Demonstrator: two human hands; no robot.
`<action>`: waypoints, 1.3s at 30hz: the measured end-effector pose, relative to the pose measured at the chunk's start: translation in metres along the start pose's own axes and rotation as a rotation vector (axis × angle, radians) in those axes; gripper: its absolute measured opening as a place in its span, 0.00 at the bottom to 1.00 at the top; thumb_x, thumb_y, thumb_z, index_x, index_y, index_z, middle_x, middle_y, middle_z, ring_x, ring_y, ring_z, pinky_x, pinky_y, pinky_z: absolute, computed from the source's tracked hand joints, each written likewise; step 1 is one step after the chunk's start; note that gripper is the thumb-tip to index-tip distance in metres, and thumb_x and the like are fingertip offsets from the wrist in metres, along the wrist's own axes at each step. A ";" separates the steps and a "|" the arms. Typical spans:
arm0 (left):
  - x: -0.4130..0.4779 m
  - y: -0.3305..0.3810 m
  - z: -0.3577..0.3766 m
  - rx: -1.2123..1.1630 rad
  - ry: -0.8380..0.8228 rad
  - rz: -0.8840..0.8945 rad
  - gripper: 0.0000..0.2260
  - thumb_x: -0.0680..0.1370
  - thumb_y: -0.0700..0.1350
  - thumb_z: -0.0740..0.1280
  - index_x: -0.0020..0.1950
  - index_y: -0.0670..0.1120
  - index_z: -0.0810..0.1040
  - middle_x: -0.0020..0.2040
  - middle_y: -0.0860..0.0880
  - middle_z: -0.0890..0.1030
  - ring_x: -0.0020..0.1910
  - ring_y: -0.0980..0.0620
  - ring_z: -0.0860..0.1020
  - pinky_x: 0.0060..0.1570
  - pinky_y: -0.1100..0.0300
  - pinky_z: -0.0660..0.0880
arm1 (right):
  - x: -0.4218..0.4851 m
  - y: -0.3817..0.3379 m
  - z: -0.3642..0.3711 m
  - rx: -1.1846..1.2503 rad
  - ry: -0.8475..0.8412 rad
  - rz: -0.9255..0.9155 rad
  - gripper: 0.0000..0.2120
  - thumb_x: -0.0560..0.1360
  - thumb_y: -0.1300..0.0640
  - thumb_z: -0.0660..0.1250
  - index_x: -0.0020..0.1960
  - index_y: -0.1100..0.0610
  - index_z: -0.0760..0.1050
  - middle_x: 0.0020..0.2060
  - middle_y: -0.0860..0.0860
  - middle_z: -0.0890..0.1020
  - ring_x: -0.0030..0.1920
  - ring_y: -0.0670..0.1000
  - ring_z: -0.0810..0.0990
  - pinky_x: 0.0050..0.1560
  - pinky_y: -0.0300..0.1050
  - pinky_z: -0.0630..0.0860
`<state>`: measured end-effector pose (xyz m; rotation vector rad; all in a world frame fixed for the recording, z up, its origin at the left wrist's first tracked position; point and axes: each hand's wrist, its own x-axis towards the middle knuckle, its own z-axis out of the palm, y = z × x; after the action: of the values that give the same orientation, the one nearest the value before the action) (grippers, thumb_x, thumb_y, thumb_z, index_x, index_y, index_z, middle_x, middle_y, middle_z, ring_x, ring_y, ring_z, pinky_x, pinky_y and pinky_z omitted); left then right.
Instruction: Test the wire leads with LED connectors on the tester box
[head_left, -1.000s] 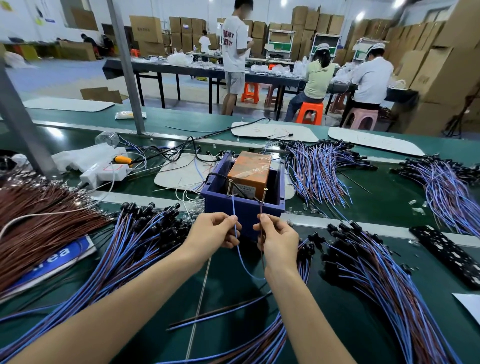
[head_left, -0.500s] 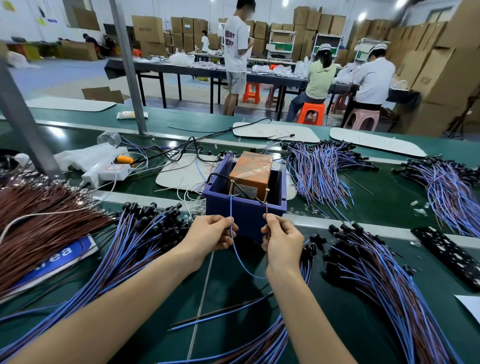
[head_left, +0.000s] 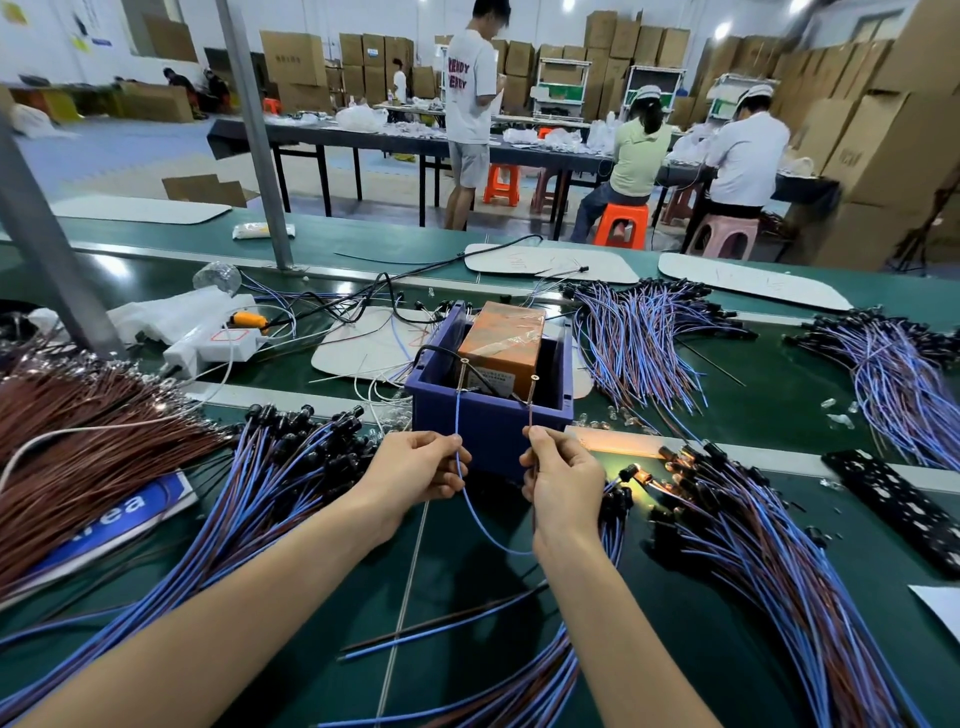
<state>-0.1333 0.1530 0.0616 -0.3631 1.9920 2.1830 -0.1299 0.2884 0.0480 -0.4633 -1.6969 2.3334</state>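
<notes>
Test contact in hand: left hand (head_left: 415, 467) pinches the blue lead (head_left: 457, 415) and right hand (head_left: 561, 478) pinches the brown lead (head_left: 530, 410). Both lead ends are raised to the two posts (head_left: 464, 371) on the near wall of the tester box (head_left: 488, 431), just beyond the hands. An LED (head_left: 631, 473) glows beside the right hand, a likely pass; next should come lifting both ends clear, setting the piece aside and picking a fresh one.

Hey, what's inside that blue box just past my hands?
An orange taped block stands inside the blue box, with a black cable running in. The box's near wall hides its floor.
</notes>
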 end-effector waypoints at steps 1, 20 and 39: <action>0.000 0.000 0.000 0.003 -0.003 0.000 0.11 0.80 0.42 0.64 0.40 0.38 0.79 0.28 0.47 0.78 0.23 0.55 0.74 0.26 0.67 0.72 | 0.000 0.000 0.000 -0.003 0.002 0.000 0.07 0.78 0.61 0.66 0.41 0.58 0.79 0.23 0.46 0.75 0.23 0.42 0.67 0.23 0.33 0.63; -0.106 -0.006 -0.045 0.120 -0.222 0.317 0.09 0.73 0.31 0.67 0.39 0.41 0.85 0.36 0.41 0.83 0.35 0.50 0.82 0.38 0.63 0.79 | -0.060 -0.008 -0.040 -0.620 -0.784 -0.116 0.03 0.74 0.50 0.72 0.42 0.47 0.79 0.40 0.45 0.77 0.28 0.43 0.73 0.33 0.35 0.71; -0.046 -0.020 -0.097 1.560 0.190 0.396 0.13 0.80 0.45 0.61 0.65 0.51 0.68 0.53 0.52 0.72 0.50 0.49 0.77 0.43 0.55 0.76 | -0.061 0.009 -0.060 -1.286 -0.867 -0.180 0.08 0.77 0.47 0.66 0.51 0.50 0.79 0.47 0.47 0.77 0.47 0.47 0.77 0.52 0.41 0.74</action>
<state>-0.0774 0.0604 0.0480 0.0952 3.2262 0.1388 -0.0513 0.3164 0.0298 0.6438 -3.2836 1.0010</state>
